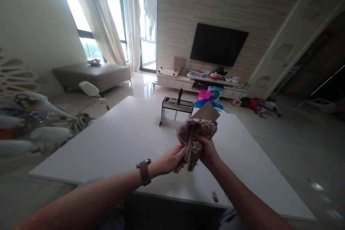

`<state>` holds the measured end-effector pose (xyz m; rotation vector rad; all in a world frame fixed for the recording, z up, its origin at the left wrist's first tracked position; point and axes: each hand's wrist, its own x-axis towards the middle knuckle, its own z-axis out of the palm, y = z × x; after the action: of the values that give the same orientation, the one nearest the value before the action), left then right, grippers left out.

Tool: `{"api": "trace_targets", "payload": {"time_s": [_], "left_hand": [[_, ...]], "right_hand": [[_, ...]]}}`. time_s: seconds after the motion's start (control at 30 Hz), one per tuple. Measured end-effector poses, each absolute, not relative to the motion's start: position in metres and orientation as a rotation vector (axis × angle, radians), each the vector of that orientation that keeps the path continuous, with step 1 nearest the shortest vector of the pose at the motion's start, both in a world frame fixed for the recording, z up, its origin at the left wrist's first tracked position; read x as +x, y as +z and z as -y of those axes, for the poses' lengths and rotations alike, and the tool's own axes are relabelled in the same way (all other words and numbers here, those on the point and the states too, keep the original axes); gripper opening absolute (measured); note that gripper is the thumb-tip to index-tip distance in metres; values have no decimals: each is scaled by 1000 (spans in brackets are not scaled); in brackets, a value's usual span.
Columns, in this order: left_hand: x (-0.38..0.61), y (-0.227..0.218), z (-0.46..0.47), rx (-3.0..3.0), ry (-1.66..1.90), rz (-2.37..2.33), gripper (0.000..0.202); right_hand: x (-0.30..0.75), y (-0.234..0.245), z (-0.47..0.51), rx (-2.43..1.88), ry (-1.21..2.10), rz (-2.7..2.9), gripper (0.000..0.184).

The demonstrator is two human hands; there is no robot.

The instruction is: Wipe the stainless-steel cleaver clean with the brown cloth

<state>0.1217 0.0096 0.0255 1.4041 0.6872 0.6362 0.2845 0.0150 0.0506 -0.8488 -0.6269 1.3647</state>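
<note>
A brown-and-white patterned, fluffy cloth (198,129) is bunched up above the white table (121,140). From behind its top juts a wide, flat, greyish rectangular blade, like that of a cleaver (207,110). My right hand (208,151) is closed on the cloth, pressing it round the blade. My left hand (172,158), below the watch, is closed at the lower left of the cloth, around what looks like the cleaver's dark handle, mostly hidden. Just beyond the cloth stands a knife holder (176,106) with dark ends and see-through sides; one black handle sticks up from it.
A small sticker (215,196) marks the table's near edge. Lamp parts with white shades (51,134) lie on the floor at left. Past the table are a pink basket (203,95), a blue plastic item (205,103) and a low TV cabinet (175,82). A bench (94,75) stands near the window.
</note>
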Motion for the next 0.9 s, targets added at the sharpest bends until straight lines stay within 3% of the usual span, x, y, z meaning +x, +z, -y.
{"api": "trace_targets", "payload": {"time_s": [0.27, 0.6, 0.9], "left_hand": [[110, 19, -11, 1384, 539, -670, 53], [102, 35, -3, 1327, 473, -610, 54], [104, 31, 1, 1176, 553, -620, 41]], "right_hand": [[275, 39, -13, -927, 1293, 575, 34], [320, 68, -41, -874, 1122, 473, 36], [279, 65, -9, -892, 1389, 655, 29]]}}
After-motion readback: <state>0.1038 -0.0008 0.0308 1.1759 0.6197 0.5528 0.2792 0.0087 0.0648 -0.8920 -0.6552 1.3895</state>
